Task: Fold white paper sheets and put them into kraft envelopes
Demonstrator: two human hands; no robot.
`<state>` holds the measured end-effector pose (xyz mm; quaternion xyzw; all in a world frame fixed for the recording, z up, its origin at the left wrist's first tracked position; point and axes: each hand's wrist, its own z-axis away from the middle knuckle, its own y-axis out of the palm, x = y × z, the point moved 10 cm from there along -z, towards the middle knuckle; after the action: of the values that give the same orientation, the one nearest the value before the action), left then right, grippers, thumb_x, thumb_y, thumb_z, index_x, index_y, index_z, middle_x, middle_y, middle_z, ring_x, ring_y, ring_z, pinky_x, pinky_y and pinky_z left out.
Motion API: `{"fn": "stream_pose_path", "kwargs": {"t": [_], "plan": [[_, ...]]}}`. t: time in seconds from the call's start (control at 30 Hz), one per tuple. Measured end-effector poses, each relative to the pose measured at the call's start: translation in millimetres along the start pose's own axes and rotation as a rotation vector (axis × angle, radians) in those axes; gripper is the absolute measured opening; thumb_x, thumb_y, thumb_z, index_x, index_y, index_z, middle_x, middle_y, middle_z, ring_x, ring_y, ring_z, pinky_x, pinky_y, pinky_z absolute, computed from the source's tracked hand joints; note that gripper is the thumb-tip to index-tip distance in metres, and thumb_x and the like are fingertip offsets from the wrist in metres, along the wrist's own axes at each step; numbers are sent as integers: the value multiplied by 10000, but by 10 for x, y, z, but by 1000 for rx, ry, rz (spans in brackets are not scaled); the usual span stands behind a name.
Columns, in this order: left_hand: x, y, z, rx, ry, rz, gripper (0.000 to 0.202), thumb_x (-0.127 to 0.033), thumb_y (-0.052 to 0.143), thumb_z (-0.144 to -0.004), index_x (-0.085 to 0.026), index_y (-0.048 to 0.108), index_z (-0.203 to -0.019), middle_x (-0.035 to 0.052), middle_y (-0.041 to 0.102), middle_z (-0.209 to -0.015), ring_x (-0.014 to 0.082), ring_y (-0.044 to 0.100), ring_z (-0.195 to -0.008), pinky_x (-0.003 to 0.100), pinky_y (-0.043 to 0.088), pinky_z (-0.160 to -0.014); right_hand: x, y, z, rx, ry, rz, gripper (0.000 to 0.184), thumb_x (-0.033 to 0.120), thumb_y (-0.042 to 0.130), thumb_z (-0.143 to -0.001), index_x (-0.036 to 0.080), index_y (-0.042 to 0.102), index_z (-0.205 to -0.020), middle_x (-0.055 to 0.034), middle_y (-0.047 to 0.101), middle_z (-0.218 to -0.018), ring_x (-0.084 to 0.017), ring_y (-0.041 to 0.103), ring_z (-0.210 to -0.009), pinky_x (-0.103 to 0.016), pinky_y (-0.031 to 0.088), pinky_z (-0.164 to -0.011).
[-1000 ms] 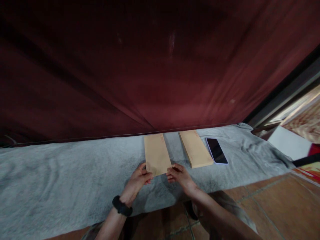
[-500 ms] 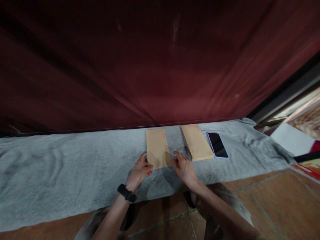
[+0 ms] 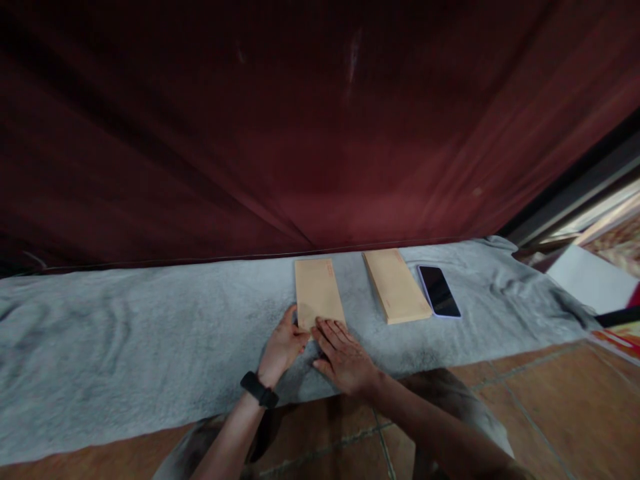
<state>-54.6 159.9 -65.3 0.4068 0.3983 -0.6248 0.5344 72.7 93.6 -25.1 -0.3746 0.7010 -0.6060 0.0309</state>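
Note:
A tan envelope [image 3: 318,291] lies flat on a grey towel [image 3: 125,340]. My left hand [image 3: 283,345], with a black watch on its wrist, touches the envelope's near left corner with its fingers curled against the edge. Over the envelope's near end lies my right hand [image 3: 341,357], flat, fingers stretched out and pressing down. A stack of tan envelopes [image 3: 397,285] sits to the right, apart from both hands.
A black phone [image 3: 439,291] lies just right of the stack. A dark red curtain [image 3: 300,127] hangs behind the towel. Brown floor tiles [image 3: 550,407] run along the near side. White and patterned items [image 3: 590,280] sit at the far right.
The envelope was held up at its near end by both hands, then laid flat. My right hand has moved left onto its near end and spread flat.

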Motion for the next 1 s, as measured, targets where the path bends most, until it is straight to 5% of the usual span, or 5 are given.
{"fn": "stream_pose_path", "kwargs": {"t": [0.33,0.57,0.73,0.87,1.0], "plan": [[-49,-26,90,25,-141,110,669,-314,812,-600,-141,559,-1195,13,703,-689,171,651,-593,264,475,-593,-523,-390,-31,-208,279,-58,647,303,502,-999,136,291,-1587,-186,379,-1599,-295,352,-1489,-512,387,-1182],[-150,59,142,27,-130,310,678,-296,856,-614,-208,565,-1221,17,744,-826,137,650,-653,238,459,-623,-98,-534,-255,-101,-37,42,576,226,552,-973,203,428,-1535,-122,509,-1525,-293,440,-1431,-519,261,-1250],[-251,163,139,20,-78,445,852,-286,888,-602,-198,490,-1350,15,751,-842,141,664,-633,251,493,-636,-178,-509,-343,-107,40,62,624,50,499,-908,182,465,-1517,-138,521,-1511,-286,505,-1380,-468,372,-1204],[-355,170,121,27,-23,543,689,-469,824,-726,-161,554,-1280,77,766,-888,187,728,-789,274,539,-726,-418,-808,-356,-285,172,-265,553,103,429,-947,228,514,-1479,-86,567,-1477,-238,519,-1372,-444,392,-1191],[-316,299,154,93,-45,517,597,-459,841,-715,-141,639,-1178,128,769,-1005,226,735,-928,313,553,-825,-777,-906,-270,-605,467,-967,345,432,518,-972,245,684,-1210,-76,715,-1247,-252,658,-1179,-433,501,-1063]]}}
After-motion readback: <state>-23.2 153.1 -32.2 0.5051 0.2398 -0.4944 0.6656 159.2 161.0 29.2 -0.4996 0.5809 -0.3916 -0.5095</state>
